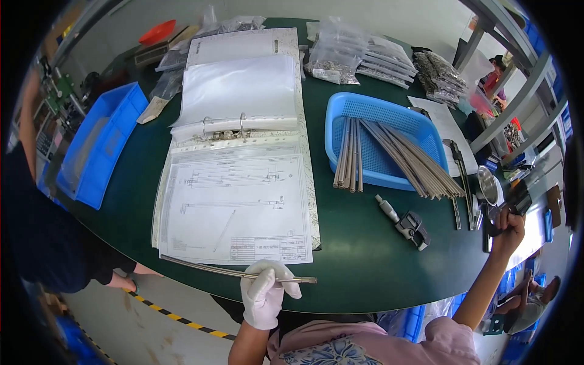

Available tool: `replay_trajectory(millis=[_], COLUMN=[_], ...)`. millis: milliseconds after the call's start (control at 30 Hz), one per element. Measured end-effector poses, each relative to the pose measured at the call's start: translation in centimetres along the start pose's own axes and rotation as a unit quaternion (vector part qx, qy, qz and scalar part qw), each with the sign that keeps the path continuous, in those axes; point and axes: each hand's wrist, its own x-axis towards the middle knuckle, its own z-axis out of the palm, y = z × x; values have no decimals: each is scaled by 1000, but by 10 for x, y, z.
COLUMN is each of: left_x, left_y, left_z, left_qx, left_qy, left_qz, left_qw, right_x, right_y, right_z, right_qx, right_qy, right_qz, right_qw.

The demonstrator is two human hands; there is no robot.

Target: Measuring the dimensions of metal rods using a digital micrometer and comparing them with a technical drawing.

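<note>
So we've got our left hand point(265, 293) in a white glove, fingers curled shut around a long thin metal rod point(238, 272), pinching it toward its right end. The rod lies nearly flat along the near edge of the green table point(359, 255), long axis running left to right, the left end tipped a bit away from us and reaching under the bottom edge of the drawing sheet point(234, 210) in the open ring binder point(240, 128). Its right tip pokes out past the glove, pointing right. Our bare right hand point(510, 226) is way off at the right edge of the table, closed on something dark, can't tell what. Between them sit a digital micrometer point(406, 222) and a blue basket point(380, 137) of similar rods, fanned out.
</note>
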Motion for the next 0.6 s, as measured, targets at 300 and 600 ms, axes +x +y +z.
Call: replay_trajectory(millis=[300,600], left_x=[12,56], left_y=[10,32], left_z=[16,59], left_qx=[-59,-73], left_qy=[-69,-208], left_qz=[38,56], left_qw=[995,974], right_x=[-25,-11], right_y=[38,47], right_z=[168,249], right_qx=[333,324], right_qy=[-193,-480], right_qz=[218,288], right_qw=[897,763])
